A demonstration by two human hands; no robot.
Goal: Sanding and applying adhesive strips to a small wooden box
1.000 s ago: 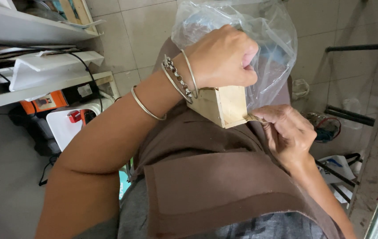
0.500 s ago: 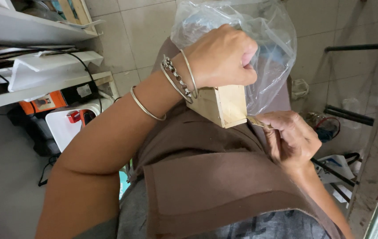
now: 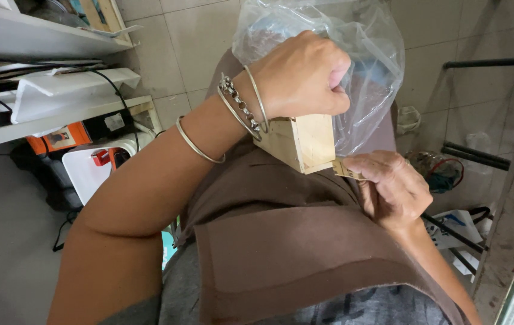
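The fingers point(image 3: 335, 96) of the left hand point(image 3: 302, 75) are curling shut over the top of a small pale wooden box point(image 3: 305, 143), gripping it together with the gathered mouth of a clear plastic bag point(image 3: 353, 48). The fingers point(image 3: 368, 165) of the right hand point(image 3: 392, 189) are pinching a thin flat wooden strip point(image 3: 346, 170) that is projecting from the box's lower right corner; whether it is a sliding lid or a loose slat cannot be determined.

The box is being held in the air above the person's lap, over a brown apron point(image 3: 281, 241), with the bag rising behind and to the right of it. Three metal bracelets point(image 3: 239, 108) are sitting on the left wrist, close against the box.

To the far left, white shelves point(image 3: 40, 102) are carrying an orange device point(image 3: 58, 138); cables and a black metal rail point(image 3: 491, 61) are lying to the right against a tiled wall point(image 3: 184, 42).

Assessment: the strip is being held by its end only, so a twist could snap it or jam it. The bag film is lying close to the box's right edge and could get caught there. The left-hand grip covers only the top of the box, so a hard pull could wrench it loose.
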